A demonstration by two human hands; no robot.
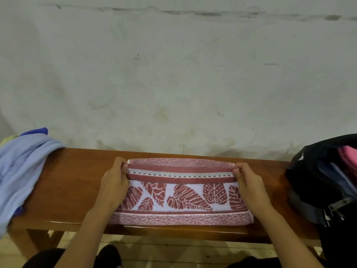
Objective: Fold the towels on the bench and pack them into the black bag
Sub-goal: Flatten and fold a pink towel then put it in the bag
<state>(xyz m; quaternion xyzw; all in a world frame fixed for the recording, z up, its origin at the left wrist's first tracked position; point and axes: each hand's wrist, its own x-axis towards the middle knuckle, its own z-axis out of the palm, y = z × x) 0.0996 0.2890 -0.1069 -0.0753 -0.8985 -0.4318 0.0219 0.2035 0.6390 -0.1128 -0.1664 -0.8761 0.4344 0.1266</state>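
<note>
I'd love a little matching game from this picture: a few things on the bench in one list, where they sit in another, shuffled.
Things:
1. leaf-patterned towel
2. light blue towel
3. black bag
4. pink cloth

Places:
A. bench's right end
B. inside the bag
C. bench's middle, between both hands
D. bench's left end

Pairs: 1-C, 2-D, 3-A, 4-B

Brown wooden desk [73, 182] spans the lower frame: pink leaf-patterned towel [181, 198] at centre, blue towels [23, 171] left, black bag [324, 182] right
</note>
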